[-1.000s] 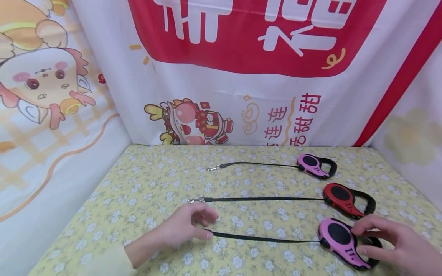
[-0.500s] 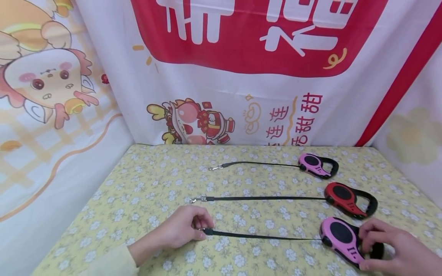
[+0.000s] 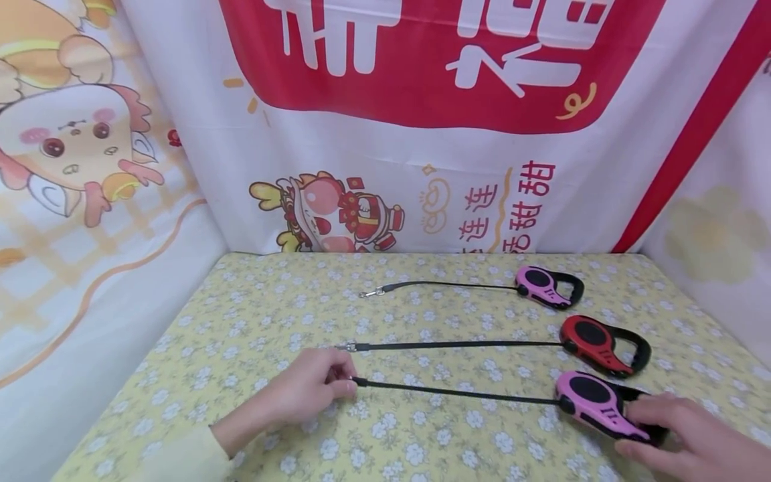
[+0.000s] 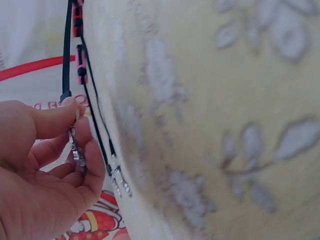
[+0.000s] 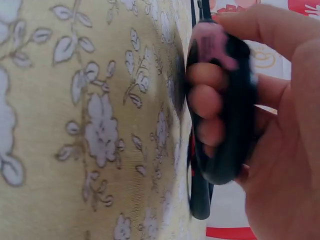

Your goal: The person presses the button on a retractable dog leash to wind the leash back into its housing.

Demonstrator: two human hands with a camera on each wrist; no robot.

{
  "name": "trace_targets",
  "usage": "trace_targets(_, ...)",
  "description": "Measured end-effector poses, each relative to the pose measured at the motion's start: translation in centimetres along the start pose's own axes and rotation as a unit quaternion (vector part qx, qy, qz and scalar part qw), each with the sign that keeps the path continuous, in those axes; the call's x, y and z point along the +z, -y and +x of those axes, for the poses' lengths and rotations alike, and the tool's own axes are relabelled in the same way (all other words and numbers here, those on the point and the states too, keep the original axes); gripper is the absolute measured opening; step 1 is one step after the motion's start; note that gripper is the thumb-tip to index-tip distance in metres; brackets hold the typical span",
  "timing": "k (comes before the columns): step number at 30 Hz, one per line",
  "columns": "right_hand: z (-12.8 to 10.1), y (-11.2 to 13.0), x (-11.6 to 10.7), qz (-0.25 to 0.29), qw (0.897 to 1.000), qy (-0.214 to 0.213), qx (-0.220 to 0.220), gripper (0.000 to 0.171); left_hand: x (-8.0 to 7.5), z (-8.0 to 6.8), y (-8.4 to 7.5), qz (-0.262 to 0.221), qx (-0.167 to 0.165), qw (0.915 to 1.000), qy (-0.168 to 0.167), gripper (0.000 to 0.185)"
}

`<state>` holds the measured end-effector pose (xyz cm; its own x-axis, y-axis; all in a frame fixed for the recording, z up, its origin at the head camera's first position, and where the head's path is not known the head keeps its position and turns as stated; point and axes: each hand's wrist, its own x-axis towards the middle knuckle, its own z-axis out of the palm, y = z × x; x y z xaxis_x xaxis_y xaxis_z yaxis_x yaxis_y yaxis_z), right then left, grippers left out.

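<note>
The nearest retractable dog leash (image 3: 587,395) has a pink case with a black round centre and a black handle. My right hand (image 3: 680,428) grips that handle; several fingertips show through its loop in the right wrist view (image 5: 207,102). At the other end my left hand (image 3: 310,385) pinches the leash's metal clip (image 4: 76,147), with the black strap (image 3: 458,391) stretched straight between both hands. Just behind lies a red retractable leash (image 3: 593,338), its strap laid out to the left and its clip (image 3: 351,347) close to my left hand's fingers.
Farther back a second pink retractable leash (image 3: 542,286) lies with its strap and clip (image 3: 371,292) pointing left. A yellow flowered cloth (image 3: 271,294) covers the table. Printed white fabric hangs as a back wall (image 3: 241,167) and at both sides.
My left hand has closed on the near leash's clip and moved slightly back. The right hand has taken the handle, and the pink case and strap have shifted toward the red leash.
</note>
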<state>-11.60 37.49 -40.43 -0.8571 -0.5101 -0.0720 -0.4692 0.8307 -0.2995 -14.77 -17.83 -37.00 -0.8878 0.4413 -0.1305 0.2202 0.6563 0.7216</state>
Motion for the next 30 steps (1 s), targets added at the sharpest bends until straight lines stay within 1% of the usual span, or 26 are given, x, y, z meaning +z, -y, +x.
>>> trace_targets(1,0.1,0.2,-0.3,-0.016,1.0,-0.002,0.014,0.012,-0.3,0.0,-0.1,-0.001,-0.003,1.0,-0.009,0.007)
trace_targets(2,0.3,0.5,-0.4,-0.035,0.999,-0.013,0.017,0.011,-0.5,0.0,-0.2,-0.002,-0.006,0.9998,-0.019,0.008)
trace_targets(4,0.6,0.9,-0.7,-0.052,0.997,-0.059,0.011,0.01,-1.1,-0.1,-0.4,-0.002,-0.01,0.999,-0.044,0.01)
trace_targets(5,0.8,1.2,-0.8,-0.052,0.995,-0.089,0.005,0.013,-1.3,-0.1,-0.6,-0.002,-0.014,0.9983,-0.057,0.01)
trace_targets(6,1.0,1.5,-0.9,-0.042,0.991,-0.124,-0.01,0.02,-1.6,0.0,-0.7,-0.002,-0.019,0.9973,-0.072,0.011)
trace_targets(7,1.3,1.8,-1.0,-0.031,0.987,-0.157,-0.022,0.03,-1.9,0.0,-0.9,0.0,-0.023,0.996,-0.087,0.011)
trace_targets(8,1.6,1.9,-1.1,-0.026,0.98,-0.191,-0.044,0.041,-2.1,0.1,-1.1,0.0,-0.028,0.9943,-0.102,0.011)
trace_targets(10,2.5,2.3,-1.7,-0.004,0.971,-0.232,-0.059,0.051,-2.7,0.4,-1.4,-0.002,-0.035,0.9902,-0.135,0.011)
trace_targets(12,3.5,2.5,-2.4,0.008,0.965,-0.257,-0.057,0.056,-3.1,1.0,-1.5,-0.009,-0.039,0.9858,-0.163,0.012)
trace_targets(16,5.5,2.6,-3.6,0.022,0.959,-0.279,-0.036,0.057,-3.6,2.7,-1.6,-0.033,-0.051,0.9768,-0.205,0.013)
trace_targets(18,6.6,2.4,-4.1,0.027,0.956,-0.289,-0.03,0.057,-3.7,3.8,-1.5,-0.054,-0.065,0.9715,-0.222,0.014)
trace_targets(21,8.1,2.0,-4.7,0.015,0.95,-0.31,-0.028,0.057,-3.9,5.4,-1.4,-0.082,-0.078,0.9632,-0.244,0.016)
trace_targets(23,9.2,1.8,-5.0,0.011,0.947,-0.321,-0.02,0.056,-4.1,6.4,-1.4,-0.1,-0.096,0.9571,-0.254,0.018)
trace_targets(25,10.2,1.6,-5.3,0.011,0.943,-0.332,-0.01,0.054,-4.3,7.4,-1.3,-0.112,-0.109,0.9506,-0.268,0.02)
trace_targets(27,11.1,1.3,-5.5,0.028,0.941,-0.338,0.004,0.052,-4.6,8.4,-1.4,-0.127,-0.123,0.9428,-0.282,0.023)
trace_targets(28,11.6,1.2,-5.6,0.038,0.939,-0.341,0.009,0.051,-4.8,8.9,-1.4,-0.133,-0.126,0.9386,-0.292,0.024)
trace_targets(30,12.5,1.0,-5.8,0.049,0.934,-0.354,0.013,0.051,-5.0,9.8,-1.4,-0.148,-0.121,0.9296,-0.315,0.024)
